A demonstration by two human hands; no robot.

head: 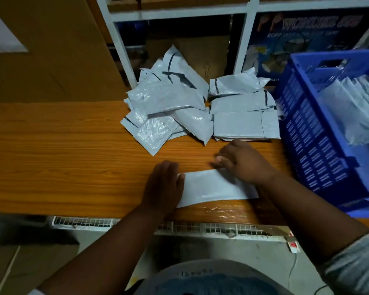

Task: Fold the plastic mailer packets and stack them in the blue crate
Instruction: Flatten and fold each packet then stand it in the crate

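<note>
You are at a wooden counter (73, 145) in a dim room, with a white shelf frame (124, 60) behind it, a loose heap of grey mailer packets (168, 103) in the middle and the blue crate (311, 128), already holding some packets, at your right. Your left hand (164, 184) presses flat, fingers straight, on the left end of the white packet (211, 186) lying at the near edge. Your right hand (241, 160) curls over its far right edge, pinching it.

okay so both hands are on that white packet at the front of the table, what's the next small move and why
Probably lift the folded mailer packet rightward into the blue crate. It already lies as a narrow strip under the left hand and right hand, and the crate holds similar packets.
</note>
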